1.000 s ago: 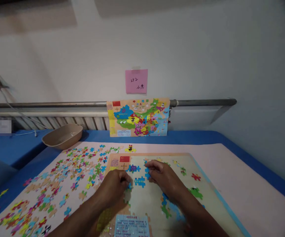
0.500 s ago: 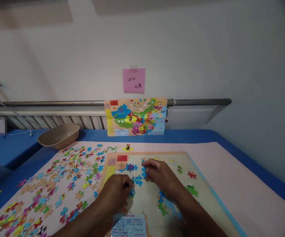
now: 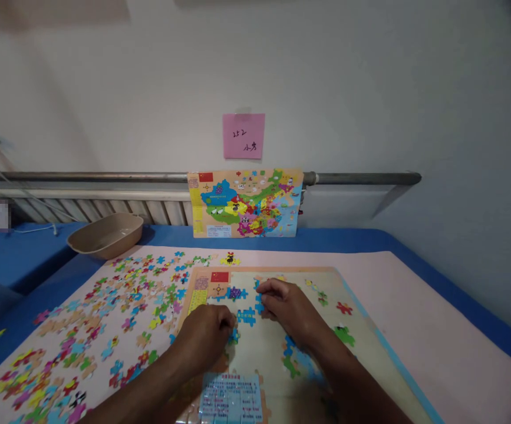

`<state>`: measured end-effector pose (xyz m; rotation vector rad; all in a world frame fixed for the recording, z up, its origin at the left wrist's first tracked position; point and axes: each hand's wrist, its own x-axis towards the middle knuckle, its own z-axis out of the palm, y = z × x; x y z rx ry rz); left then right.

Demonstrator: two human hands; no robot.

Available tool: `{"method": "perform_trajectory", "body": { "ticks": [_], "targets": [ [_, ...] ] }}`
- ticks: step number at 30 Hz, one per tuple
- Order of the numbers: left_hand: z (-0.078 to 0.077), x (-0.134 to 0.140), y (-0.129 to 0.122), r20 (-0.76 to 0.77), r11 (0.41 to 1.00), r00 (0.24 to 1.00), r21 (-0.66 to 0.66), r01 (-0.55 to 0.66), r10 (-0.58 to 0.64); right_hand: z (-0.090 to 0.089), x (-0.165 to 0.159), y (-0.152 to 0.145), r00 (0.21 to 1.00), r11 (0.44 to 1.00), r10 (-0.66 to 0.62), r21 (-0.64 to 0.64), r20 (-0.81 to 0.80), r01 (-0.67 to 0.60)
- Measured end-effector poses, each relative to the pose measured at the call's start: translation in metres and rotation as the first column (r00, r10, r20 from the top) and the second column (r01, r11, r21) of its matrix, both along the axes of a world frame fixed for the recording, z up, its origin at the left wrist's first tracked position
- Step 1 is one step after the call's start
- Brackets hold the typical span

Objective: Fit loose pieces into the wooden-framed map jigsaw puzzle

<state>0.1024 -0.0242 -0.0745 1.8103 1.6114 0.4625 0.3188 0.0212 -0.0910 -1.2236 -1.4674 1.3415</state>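
My left hand (image 3: 206, 334) is closed over the left part of the puzzle board (image 3: 308, 353), fingers curled under. Whatever it may hold is hidden, and a blue and green piece (image 3: 234, 336) shows just by its fingers. My right hand (image 3: 291, 307) is bent over the upper middle of the board, with thumb and fingers closed at a blue puzzle piece (image 3: 259, 303). Between the hands lie joined blue pieces with lettering (image 3: 246, 317). Above them sits a blue piece with purple grapes (image 3: 236, 292). A joined text panel (image 3: 231, 397) lies at the board's near left.
Many loose puzzle pieces (image 3: 82, 312) spread over the pink sheet (image 3: 418, 306) on the left. A beige basin (image 3: 107, 235) stands at the back left. A printed map (image 3: 245, 203) hangs from the pipe (image 3: 365, 178), below a pink note (image 3: 243, 136). A red piece (image 3: 344, 308) lies on the board's right.
The view has tilted down slightly, so the scene sits a little higher. Both hands stay almost in place, with only a slight shift of the right fingers by the blue pieces.
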Motion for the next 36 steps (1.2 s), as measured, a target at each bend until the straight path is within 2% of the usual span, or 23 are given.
{"method": "perform_trajectory", "body": {
  "ticks": [5,12,17,27,36],
  "targets": [
    [-0.001,0.0,0.002,-0.006,1.0,1.0,0.005,0.016,-0.016,0.004,0.002,-0.001,0.996,0.997,0.015,0.07,0.086,-0.021],
    [-0.002,0.003,0.003,-0.003,0.999,0.999,0.006,0.035,-0.035,-0.002,0.004,0.001,0.989,0.997,0.054,0.051,0.141,-0.062],
    [-0.002,0.004,0.005,0.009,1.0,1.0,-0.004,0.02,-0.02,0.002,0.004,-0.002,0.972,0.996,0.065,0.044,0.225,-0.077],
    [-0.006,0.005,0.006,0.025,1.0,0.999,-0.007,0.028,-0.028,0.005,0.003,-0.004,0.98,0.996,0.081,0.012,0.184,-0.084],
    [-0.008,0.002,0.008,0.069,0.999,0.996,-0.014,0.048,-0.047,0.018,0.003,-0.007,0.968,0.993,0.1,0.038,0.228,-0.112]
  ]
}}
